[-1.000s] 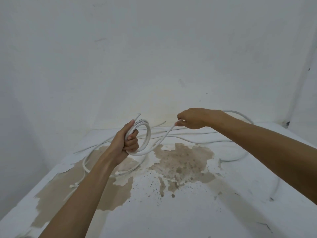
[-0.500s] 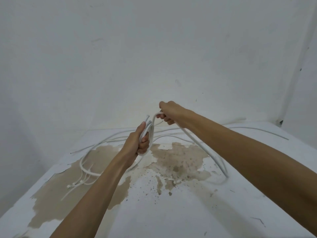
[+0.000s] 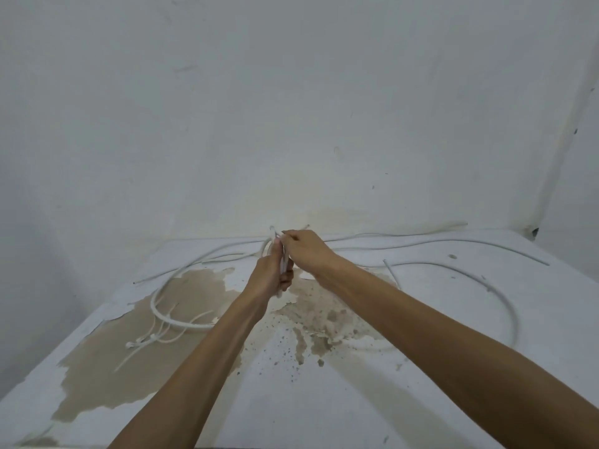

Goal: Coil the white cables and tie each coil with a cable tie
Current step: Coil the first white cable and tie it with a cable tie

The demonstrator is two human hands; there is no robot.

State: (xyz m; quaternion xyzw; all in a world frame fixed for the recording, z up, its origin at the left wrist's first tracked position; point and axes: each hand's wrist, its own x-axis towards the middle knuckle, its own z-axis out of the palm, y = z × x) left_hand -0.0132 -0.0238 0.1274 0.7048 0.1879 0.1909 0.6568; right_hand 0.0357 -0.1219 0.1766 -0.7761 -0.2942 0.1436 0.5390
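My left hand [image 3: 271, 275] grips a small coil of white cable [image 3: 267, 246] upright above the table's middle. My right hand [image 3: 306, 251] meets it from the right and pinches the cable at the top of the coil. The cable's free length [image 3: 500, 299] trails from under my right forearm in a wide arc over the right side of the table. Other loose white cables [image 3: 421, 238] lie along the back edge. Another white cable [image 3: 168, 315] curves on the left. A few white cable ties [image 3: 147, 339] lie at the front left.
The white table [image 3: 421, 400] has large patches of worn brown surface [image 3: 107, 377] on the left and middle. A white wall stands right behind the table and a corner closes it at the right.
My right hand has moved left from the right side and met my left hand at the coil. The trailing cable has swung out into a wide arc on the right.
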